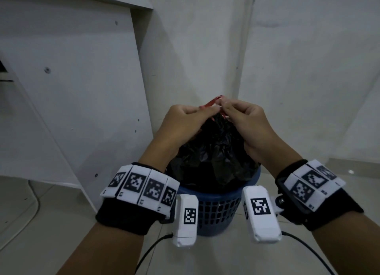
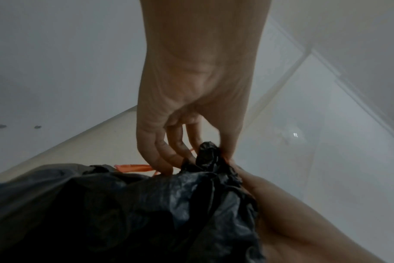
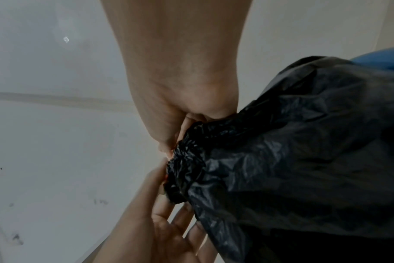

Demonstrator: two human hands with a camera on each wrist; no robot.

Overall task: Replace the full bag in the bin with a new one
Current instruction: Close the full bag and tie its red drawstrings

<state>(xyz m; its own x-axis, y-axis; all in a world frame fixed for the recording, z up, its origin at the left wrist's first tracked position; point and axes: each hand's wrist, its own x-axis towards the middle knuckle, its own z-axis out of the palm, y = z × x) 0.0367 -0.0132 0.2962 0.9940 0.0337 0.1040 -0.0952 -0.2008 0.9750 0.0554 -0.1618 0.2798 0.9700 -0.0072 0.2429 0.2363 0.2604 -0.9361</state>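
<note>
Bag [image 1: 213, 151], black and gathered at the neck, stood in the blue bin [image 1: 218, 204]. Left hand [image 1: 185, 118] and right hand [image 1: 244, 118] each pinched the red drawstring [image 1: 211, 102]; a snug, even pull should seal it before lifting.

A white wall [image 1: 205, 48] rises beyond both hands, meeting a second wall [image 1: 308, 68] at a corner above the right hand. Left of the left hand leans a white panel [image 1: 72, 79] dotted with small screw holes. Pale floor tiles [image 1: 236, 260] lie below the wrists, and a white cable [image 1: 30, 215] curves across them, lower left of the left hand
</note>
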